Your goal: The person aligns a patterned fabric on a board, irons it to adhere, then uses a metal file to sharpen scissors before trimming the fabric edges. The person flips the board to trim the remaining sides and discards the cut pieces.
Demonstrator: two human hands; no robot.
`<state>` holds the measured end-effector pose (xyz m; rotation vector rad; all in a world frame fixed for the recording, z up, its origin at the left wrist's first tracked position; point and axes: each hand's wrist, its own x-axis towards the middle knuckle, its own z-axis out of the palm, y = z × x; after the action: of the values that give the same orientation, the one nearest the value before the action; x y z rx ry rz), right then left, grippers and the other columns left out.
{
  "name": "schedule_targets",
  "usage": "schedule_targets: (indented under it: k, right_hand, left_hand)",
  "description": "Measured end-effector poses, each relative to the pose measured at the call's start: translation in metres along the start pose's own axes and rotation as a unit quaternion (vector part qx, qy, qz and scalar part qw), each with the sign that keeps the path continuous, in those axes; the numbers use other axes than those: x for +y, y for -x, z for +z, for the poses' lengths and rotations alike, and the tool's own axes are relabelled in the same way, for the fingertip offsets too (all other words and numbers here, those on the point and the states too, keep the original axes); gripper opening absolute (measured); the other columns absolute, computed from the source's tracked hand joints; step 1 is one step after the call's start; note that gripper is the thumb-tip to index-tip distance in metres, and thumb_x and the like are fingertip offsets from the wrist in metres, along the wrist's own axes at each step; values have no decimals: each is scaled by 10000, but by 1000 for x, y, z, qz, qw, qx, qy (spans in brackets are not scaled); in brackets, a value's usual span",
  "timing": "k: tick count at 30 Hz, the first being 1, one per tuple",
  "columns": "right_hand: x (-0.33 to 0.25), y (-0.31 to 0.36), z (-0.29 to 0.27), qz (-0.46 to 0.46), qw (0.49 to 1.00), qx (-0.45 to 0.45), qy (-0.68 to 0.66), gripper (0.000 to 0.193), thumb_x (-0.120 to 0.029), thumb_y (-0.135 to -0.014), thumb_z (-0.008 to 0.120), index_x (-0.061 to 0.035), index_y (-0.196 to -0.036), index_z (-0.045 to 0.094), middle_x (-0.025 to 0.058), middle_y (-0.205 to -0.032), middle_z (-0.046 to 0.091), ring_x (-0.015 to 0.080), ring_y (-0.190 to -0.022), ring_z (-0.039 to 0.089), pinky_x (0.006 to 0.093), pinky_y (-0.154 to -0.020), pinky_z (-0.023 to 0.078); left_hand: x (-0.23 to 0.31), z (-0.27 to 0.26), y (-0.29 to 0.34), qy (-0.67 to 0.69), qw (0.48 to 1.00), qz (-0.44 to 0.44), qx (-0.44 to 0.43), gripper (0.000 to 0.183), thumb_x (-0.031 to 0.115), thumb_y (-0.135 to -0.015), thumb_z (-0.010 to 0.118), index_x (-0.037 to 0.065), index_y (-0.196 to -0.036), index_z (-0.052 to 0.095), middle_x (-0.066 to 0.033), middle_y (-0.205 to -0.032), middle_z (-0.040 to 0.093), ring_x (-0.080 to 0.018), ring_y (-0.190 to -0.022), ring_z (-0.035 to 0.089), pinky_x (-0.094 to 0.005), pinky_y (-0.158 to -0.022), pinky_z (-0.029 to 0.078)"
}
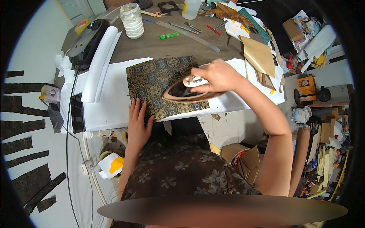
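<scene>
A patterned piece of fabric (143, 81), dark with gold and blue-grey medallions, lies flat on white paper (110, 110) at the table's near edge. My right hand (217, 76) is closed around the handle of a clothes iron (186, 93). The iron, black and copper-coloured with a white handle, is over the right part of the fabric, its tip pointing left. Its soleplate is hidden, so I cannot tell how firmly it touches. My left hand (140, 121) rests with fingers stretched out on the fabric's lower left corner, holding nothing.
A white paper roll (100, 64) and a black appliance (86, 45) stand at the left. Farther back are a jar (132, 22), a steel ruler (190, 37) and a green cutter (169, 35). Brown paper (258, 57) lies right. A black cable (68, 152) hangs left.
</scene>
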<state>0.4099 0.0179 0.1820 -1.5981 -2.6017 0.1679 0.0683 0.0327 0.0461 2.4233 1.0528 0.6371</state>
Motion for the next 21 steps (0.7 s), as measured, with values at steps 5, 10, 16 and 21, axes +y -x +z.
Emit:
schedule_targets:
  k: [5, 10, 16, 21]
  right_hand:
    - [42, -46, -3, 20, 999, 16, 33, 490, -627, -871, 607, -146, -961, 626, 138, -621, 640, 384, -626, 644, 474, -567, 500]
    - [72, -86, -1, 38, 997, 21, 64, 534, -650, -876, 580, -141, -1024, 641, 166, -664, 650, 396, -680, 650, 502, -638, 509]
    - [46, -122, 2, 30, 998, 10, 60, 585, -668, -876, 564, -119, -1059, 640, 172, -700, 670, 401, -719, 660, 499, -667, 520]
    - [17, -158, 3, 19, 999, 11, 50, 577, -664, -874, 567, -118, -1035, 658, 173, -750, 693, 393, -752, 676, 488, -709, 528]
  left_hand:
    - [0, -2, -1, 1, 1000, -7, -8, 551, 179, -927, 658, -7, -1408, 464, -231, -1541, 346, -424, -1451, 279, -540, -1188, 243]
    - [-1, -2, 0, 1, 1000, 2, 0, 565, 178, -919, 667, -11, -1409, 458, -229, -1539, 352, -428, -1445, 292, -544, -1185, 247]
    - [-1, -1, 1, 8, 1000, 6, 9, 566, 180, -914, 673, -12, -1402, 463, -230, -1533, 360, -428, -1443, 297, -550, -1183, 249]
    - [-1, -3, 2, 8, 1000, 8, 8, 557, 178, -915, 671, -13, -1397, 468, -226, -1530, 366, -426, -1443, 297, -547, -1181, 255]
